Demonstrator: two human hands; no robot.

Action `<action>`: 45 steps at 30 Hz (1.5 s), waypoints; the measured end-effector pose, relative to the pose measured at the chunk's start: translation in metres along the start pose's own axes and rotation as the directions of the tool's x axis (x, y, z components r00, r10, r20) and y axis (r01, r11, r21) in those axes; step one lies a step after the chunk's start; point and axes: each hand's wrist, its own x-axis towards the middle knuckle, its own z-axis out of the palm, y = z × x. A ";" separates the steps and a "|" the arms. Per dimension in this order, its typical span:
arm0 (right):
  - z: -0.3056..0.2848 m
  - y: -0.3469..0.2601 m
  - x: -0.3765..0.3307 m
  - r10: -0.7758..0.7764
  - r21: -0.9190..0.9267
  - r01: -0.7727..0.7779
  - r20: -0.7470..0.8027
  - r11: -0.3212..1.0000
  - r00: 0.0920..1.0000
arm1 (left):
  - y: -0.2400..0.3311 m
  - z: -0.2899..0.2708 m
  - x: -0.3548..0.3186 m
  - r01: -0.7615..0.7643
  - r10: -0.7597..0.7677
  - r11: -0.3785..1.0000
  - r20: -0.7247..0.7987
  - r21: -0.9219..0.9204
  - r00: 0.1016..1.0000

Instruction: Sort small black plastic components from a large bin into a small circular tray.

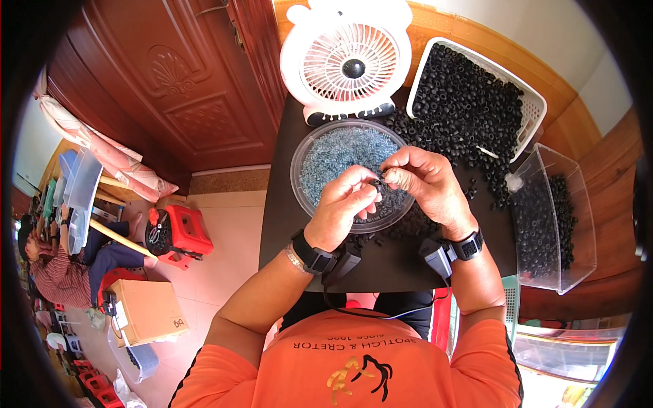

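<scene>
Left hand (343, 202) pinches a small black ring (378, 183) above the round tub (295, 170). Right hand (430, 187) pinched closed, just right of ring; contents unclear. Ring's axis: can't tell.

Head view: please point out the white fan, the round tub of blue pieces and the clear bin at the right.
White fan (354, 69): head view, on its black centre hub.
Round tub (295, 170): head view, on its left rim.
Clear bin (583, 224): head view, on its right wall.
</scene>
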 end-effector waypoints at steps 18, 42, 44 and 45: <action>0.006 -0.001 0.001 -0.149 -0.259 0.148 0.019 0.954 0.989 | -0.001 -0.001 0.001 0.025 -0.025 0.998 -0.001 0.062 1.000; 0.031 0.021 0.000 -0.395 -0.576 0.273 -0.096 0.771 0.914 | -0.006 0.002 0.000 0.046 -0.075 0.968 -0.108 -0.247 0.991; 0.027 0.024 0.003 -0.469 -0.602 0.343 -0.059 0.721 0.881 | -0.006 0.000 0.000 0.089 -0.105 0.966 -0.052 -0.243 0.993; 0.027 0.025 0.004 -0.468 -0.602 0.343 -0.059 0.721 0.882 | -0.006 0.000 0.000 0.090 -0.105 0.966 -0.051 -0.243 0.993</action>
